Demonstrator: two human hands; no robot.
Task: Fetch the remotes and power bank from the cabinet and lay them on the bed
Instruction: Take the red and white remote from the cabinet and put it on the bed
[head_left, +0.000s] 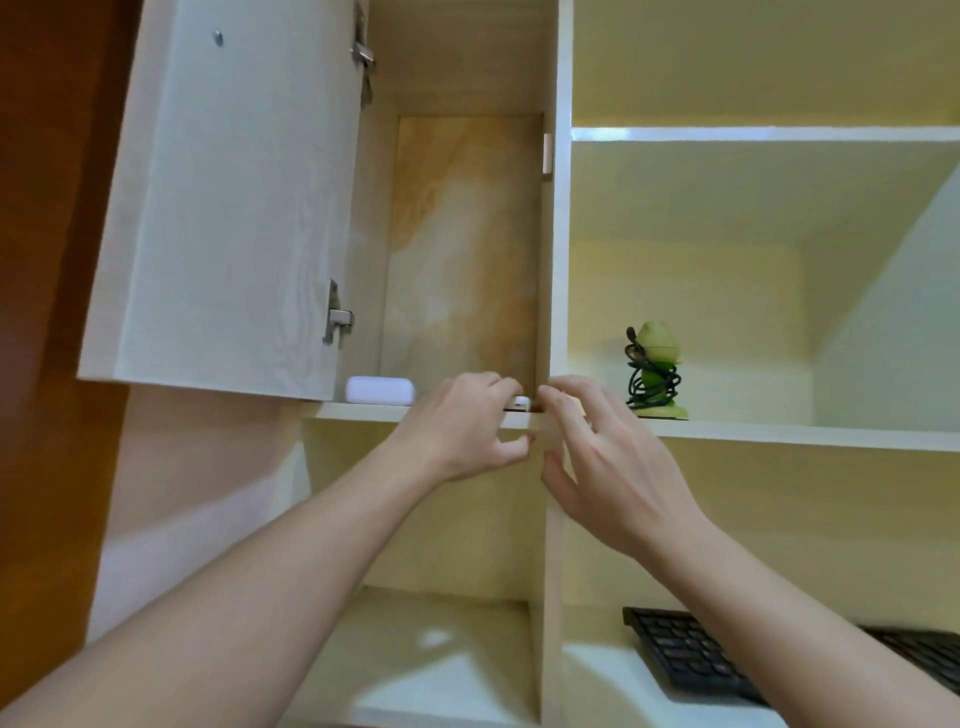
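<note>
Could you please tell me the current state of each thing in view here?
cabinet door: swung open.
power bank: lying on the cabinet shelf, untouched.
white item: at the shelf edge, mostly hidden under fingers.
left hand: fingers curled over the white item.
right hand: open, fingers spread, holding nothing.
green gadget: upright, cord wound round it.
keyboard: lying flat on a lower surface.

Up in the cabinet (467, 234), door (223, 197) swung out to its left: power bank (379, 389) at the front left of the floor, remote (521, 402) at the front right by the side wall, under the curled fingers (493, 384) of the left hand (467, 426). Right hand (613, 467) just beside that, before the divider (560, 260). Further right, on the open shelf (779, 434), a cable-wound gadget (655, 374); lower down and right, a keyboard (691, 660) on another shelf.
</note>
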